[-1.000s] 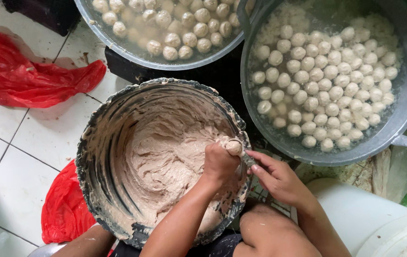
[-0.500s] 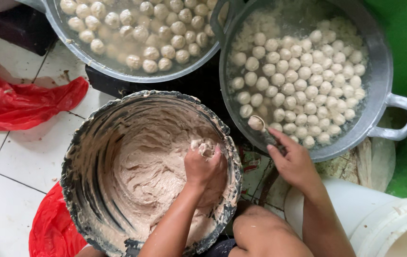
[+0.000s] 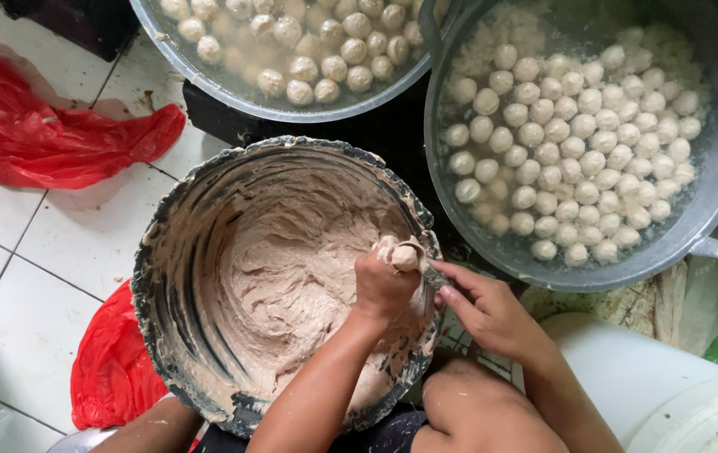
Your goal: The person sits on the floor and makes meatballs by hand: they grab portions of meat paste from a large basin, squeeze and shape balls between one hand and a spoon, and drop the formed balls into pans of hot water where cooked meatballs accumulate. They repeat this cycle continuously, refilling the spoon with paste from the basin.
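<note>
A large round bowl (image 3: 156, 252), smeared on its walls, holds pale brown paste (image 3: 283, 268). My left hand (image 3: 382, 289) is a fist over the bowl's right rim, and a lump of paste (image 3: 401, 254) is squeezed out of its top. My right hand (image 3: 489, 315) holds a small metal spoon (image 3: 433, 275), with the spoon's tip against that lump. To the right stands a grey metal pot (image 3: 715, 222) of water with several pale balls (image 3: 577, 143) floating in it.
A second basin (image 3: 208, 80) with several balls in cloudy water stands at the top. Both vessels rest on a black stand (image 3: 376, 126). Red plastic bags (image 3: 32, 134) (image 3: 111, 369) lie on the white tiled floor. A white bucket (image 3: 669, 386) is at the lower right, beside my knee (image 3: 476, 411).
Half a second ago my right hand reached with the spoon to the grey pot's edge. It has come back to my left fist, which has pressed out a new lump.
</note>
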A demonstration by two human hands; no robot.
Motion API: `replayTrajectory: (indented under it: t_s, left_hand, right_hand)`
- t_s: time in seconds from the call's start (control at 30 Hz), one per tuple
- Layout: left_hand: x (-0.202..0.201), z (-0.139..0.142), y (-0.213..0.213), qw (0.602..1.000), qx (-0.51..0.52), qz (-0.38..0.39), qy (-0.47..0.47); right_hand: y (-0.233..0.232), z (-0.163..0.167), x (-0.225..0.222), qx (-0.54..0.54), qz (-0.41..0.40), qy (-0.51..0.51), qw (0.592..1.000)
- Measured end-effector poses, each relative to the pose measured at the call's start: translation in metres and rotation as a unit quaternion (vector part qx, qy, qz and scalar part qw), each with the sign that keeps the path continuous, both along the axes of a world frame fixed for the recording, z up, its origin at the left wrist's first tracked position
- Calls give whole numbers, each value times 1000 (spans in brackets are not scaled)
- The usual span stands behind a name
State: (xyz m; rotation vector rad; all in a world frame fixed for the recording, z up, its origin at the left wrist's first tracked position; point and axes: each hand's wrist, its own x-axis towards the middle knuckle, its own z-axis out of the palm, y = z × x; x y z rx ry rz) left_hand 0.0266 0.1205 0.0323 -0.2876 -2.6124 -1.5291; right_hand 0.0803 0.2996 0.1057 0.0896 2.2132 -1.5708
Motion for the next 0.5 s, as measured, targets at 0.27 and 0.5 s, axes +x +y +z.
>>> replayTrajectory:
  t_s: [0.27,0.5]
  left_hand:
    - [-30,13,-18,895,-296,-15,-334]
    - [-79,-56,-137,839,-269,172,-441]
  right_hand:
    - [10,-3,-22,-104,-42,-196,974]
    - [32,-4,-57,61,-154,-138,976]
